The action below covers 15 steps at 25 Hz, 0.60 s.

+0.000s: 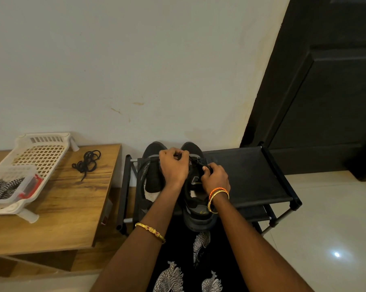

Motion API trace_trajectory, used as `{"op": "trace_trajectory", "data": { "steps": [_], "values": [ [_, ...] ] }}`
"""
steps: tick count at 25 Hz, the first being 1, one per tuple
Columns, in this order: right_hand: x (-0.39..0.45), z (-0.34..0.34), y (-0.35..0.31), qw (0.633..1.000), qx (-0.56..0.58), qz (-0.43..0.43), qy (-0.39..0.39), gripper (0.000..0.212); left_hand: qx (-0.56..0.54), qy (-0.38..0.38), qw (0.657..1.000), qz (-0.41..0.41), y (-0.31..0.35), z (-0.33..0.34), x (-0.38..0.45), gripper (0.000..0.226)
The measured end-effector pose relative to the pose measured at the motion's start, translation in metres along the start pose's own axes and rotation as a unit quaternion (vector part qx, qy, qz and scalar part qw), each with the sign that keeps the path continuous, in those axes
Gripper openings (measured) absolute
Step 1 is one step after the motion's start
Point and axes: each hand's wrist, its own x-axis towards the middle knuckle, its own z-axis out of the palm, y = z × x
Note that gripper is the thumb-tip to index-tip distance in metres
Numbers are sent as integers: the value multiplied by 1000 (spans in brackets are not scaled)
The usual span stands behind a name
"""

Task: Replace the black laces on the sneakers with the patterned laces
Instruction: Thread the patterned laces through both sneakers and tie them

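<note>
My right hand (215,175) pinches the black lace (200,162) on the right sneaker (195,209), and my left hand (173,165) curls its fingers tight on the same lace near the toe. Both sneakers sit on a black rack (251,175). A loose black lace (87,163) lies on the wooden table (72,203), and the patterned laces (3,187) sit in a clear box (28,182) on a white tray (41,152).

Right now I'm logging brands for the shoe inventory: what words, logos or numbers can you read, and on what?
None can be read.
Right sneaker: a pale mark on its side, too blurred to read.
Clear plastic box holding the patterned laces: no label visible.
</note>
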Motion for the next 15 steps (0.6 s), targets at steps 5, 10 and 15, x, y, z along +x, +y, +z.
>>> {"op": "trace_trajectory", "data": {
  "steps": [5, 10, 15],
  "values": [
    [1, 0, 0, 1000, -6, -6, -3, 20, -274, 5, 946, -171, -2, 10, -6, 13],
    [1, -1, 1, 1000, 3, -6, -9, 21, -147, 31, 984, -97, 9, -12, 3, 14],
    [1, 0, 1, 1000, -9, -8, -5, 19, 233, 3, 966, 110, 2, -20, -11, 46]
  ]
}}
